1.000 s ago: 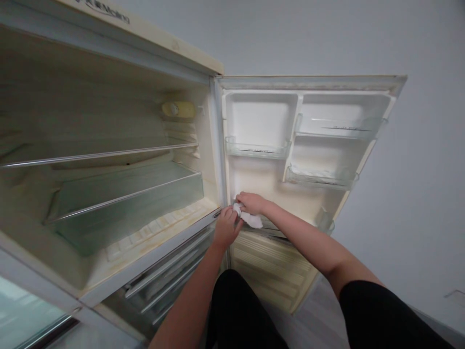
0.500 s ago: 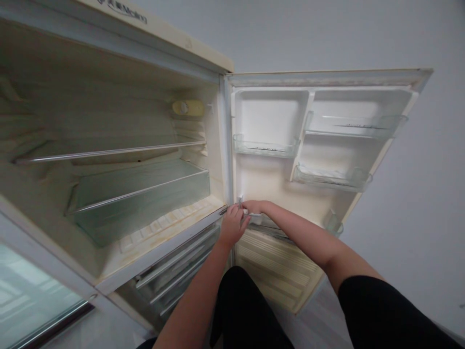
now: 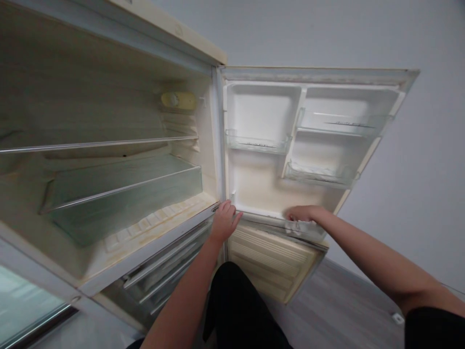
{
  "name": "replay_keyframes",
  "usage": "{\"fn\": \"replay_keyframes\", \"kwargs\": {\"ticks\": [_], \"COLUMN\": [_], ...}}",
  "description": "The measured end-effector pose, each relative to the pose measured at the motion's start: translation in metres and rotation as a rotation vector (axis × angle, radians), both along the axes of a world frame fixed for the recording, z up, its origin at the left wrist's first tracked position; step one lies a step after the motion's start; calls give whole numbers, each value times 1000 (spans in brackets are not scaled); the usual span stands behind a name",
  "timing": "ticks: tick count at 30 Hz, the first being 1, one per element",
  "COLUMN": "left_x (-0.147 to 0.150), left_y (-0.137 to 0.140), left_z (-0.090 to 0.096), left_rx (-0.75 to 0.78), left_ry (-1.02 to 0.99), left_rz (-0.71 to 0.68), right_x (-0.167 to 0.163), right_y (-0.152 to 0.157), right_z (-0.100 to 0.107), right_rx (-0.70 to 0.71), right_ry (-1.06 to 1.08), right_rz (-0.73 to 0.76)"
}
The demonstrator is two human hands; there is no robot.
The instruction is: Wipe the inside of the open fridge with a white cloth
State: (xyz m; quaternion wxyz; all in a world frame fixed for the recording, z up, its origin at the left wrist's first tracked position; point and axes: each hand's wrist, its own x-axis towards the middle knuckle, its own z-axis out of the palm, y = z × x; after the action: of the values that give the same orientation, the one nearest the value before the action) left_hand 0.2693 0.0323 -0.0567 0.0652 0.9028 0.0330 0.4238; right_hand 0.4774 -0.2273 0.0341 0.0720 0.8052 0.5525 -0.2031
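Note:
The upper fridge door (image 3: 254, 184) stands open on the right. Down in its bottom door shelf (image 3: 271, 222), my right hand (image 3: 304, 214) is closed on a crumpled white cloth (image 3: 292, 227), partly seen through the clear front; it may be a tissue. My left hand (image 3: 223, 222) rests at the hinge-side end of that shelf, thumb apart from the other fingers. It holds nothing that I can see.
Inside the fridge are a glass shelf (image 3: 101, 144), a clear drawer (image 3: 138, 194) and a yellowish lamp housing (image 3: 178, 101). Higher door racks (image 3: 257, 144) hang above my hands. A lower door (image 3: 271, 259) also stands open. My knee (image 3: 240, 305) is close below.
My right hand has slid right along the bottom door shelf with the white cloth, away from my left hand. My left hand stays by the hinge side. The view has shifted slightly.

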Motion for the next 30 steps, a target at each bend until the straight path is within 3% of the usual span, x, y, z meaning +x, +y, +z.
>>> {"fn": "replay_keyframes", "kwargs": {"ticks": [3, 5, 10, 12, 15, 19, 22, 26, 30], "left_x": [0, 0, -1, 0, 0, 0, 1, 0, -1], "left_y": [1, 1, 3, 2, 2, 3, 4, 3, -2], "left_z": [0, 0, 0, 0, 0, -2, -2, -2, -1], "left_rx": [-2, 1, 19, 19, 17, 20, 31, 34, 30], "left_ry": [2, 4, 17, 12, -3, -6, -6, -11, -30], "left_rz": [1, 13, 19, 20, 15, 2, 15, 8, 10], "right_x": [5, 1, -48, -76, -108, -122, -121, -121, -124], "right_y": [-36, -51, -82, -94, -104, -100, -90, -82, -95], "right_z": [1, 4, 14, 5, -29, -76, -87, -73, -63], "right_rx": [14, 155, 889, 1065, 1083, 1055, 1128, 1238, 1318], "right_ry": [-5, -22, -219, -192, 164, 897, 1266, 1152, 1052], "right_rz": [-123, -146, -207, -291, -462, -1053, -1363, -1604, -1618]}}
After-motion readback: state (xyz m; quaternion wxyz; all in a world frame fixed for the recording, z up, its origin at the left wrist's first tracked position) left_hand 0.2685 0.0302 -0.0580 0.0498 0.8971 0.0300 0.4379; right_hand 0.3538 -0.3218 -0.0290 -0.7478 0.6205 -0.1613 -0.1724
